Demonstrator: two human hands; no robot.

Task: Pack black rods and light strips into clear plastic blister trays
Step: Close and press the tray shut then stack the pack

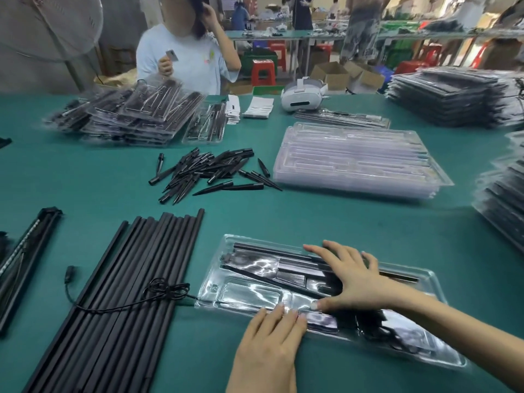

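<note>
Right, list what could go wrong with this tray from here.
1. The thin black cable trails out from the blister tray across the loose black rods; shifting the tray might drag them out of line.
2. Both hands, left and right, press flat on the thin tray; uneven pressure could flex it and unseat the packed pieces.

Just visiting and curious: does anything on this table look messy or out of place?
Mostly orderly. The black spikes lie in a loose heap, and a thin cable trails across the neat row of black rods.
</note>
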